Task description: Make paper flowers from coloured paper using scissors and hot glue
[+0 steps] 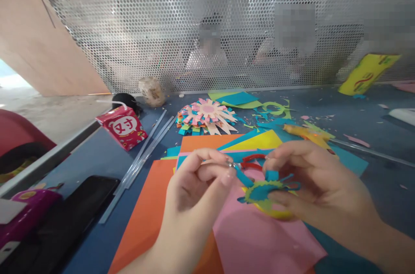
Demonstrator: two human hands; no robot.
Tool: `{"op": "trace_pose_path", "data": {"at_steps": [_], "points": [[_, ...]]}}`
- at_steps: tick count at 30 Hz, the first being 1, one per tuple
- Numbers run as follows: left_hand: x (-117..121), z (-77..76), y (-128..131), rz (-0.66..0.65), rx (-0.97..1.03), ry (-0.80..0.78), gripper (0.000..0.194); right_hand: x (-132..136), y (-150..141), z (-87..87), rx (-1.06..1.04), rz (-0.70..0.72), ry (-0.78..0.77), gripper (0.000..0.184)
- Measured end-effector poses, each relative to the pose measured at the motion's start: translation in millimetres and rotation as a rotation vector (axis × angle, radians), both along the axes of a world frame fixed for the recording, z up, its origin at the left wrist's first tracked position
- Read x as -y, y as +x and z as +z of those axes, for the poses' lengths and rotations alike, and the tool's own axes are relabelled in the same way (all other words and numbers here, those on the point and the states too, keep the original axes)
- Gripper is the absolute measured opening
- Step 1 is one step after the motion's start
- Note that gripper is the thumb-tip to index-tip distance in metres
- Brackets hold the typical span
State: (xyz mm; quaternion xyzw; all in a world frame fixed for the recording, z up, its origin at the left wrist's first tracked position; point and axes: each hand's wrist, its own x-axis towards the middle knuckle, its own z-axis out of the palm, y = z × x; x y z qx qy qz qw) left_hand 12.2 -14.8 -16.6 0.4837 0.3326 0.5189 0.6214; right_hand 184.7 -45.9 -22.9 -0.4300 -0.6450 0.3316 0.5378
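Note:
Over a stack of coloured paper, my right hand [327,192] grips a small blue and green paper flower [259,192] by its right side, between thumb and fingers. My left hand [194,192] pinches the end of one blue strip at the flower's upper left. Just behind the fingertips are red-handled scissors [253,160], partly covered by my hands. A yellow curved thing [275,212] shows under the flower; its kind is unclear. Beneath lie pink paper [259,239] and orange paper [145,205].
Finished layered paper flowers [207,112] lie farther back. A yellow glue gun [308,133] is on the right. Clear glue sticks [139,170], a red drink carton [123,127] and a black phone [78,205] are on the left. A perforated metal panel [162,19] stands behind.

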Motion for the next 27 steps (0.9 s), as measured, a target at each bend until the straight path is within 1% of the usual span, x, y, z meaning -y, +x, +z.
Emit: {"op": "trace_pose_path", "data": {"at_steps": [2, 4, 7, 11, 15, 20, 23, 27], "points": [[0, 1.2, -2, 0.028, 0.033, -0.002, 0.009, -1, 1, 0.5, 0.02, 0.0, -0.008, 0.031], [-1, 3.0, -3, 0.051, 0.044, -0.002, 0.012, -2, 2, 0.5, 0.015, -0.002, 0.001, 0.03], [-3, 3.7, -3, 0.047, 0.047, 0.003, 0.012, -5, 1, -0.1, -0.014, -0.005, -0.02, 0.03], [-6, 0.1, 1, 0.0, -0.034, -0.051, 0.02, -9, 0, -1.6, -0.039, -0.037, -0.084, 0.028], [-4, -1.7, 3, -0.005, -0.092, -0.061, 0.02, -10, -1, -0.5, 0.031, -0.025, -0.111, 0.027], [-5, 0.3, 2, 0.018, -0.131, -0.018, 0.024, -7, -8, 5.4, -0.091, -0.022, -0.24, 0.025], [-8, 0.2, 1, 0.031, -0.171, 0.0, 0.029, -6, -9, 6.3, -0.075, 0.014, -0.298, 0.024], [-10, -1.3, 2, 0.043, -0.21, 0.002, 0.032, -7, -7, 4.5, -0.074, 0.086, -0.315, 0.022]]}}
